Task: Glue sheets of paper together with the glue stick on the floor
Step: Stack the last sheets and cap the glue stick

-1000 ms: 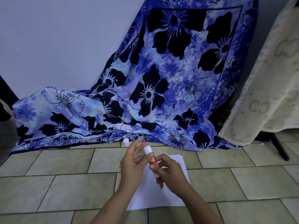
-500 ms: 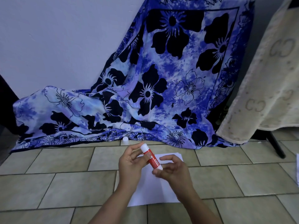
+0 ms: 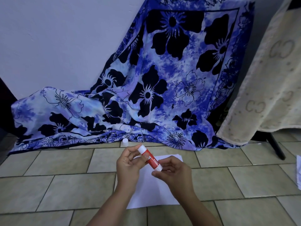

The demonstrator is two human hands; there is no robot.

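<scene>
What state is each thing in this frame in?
Paper: flat on the floor.
Glue stick: held tilted above the paper, seemingly uncapped.
Left hand: holds the stick's upper end.
Right hand: pinches its base.
Cloth: draped, rumpled.
Cap: off, on the floor by the cloth.

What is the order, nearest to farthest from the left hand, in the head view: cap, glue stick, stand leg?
1. glue stick, held in the left hand.
2. cap, on the floor just ahead, by the cloth edge.
3. stand leg, far right, below the towel.
</scene>
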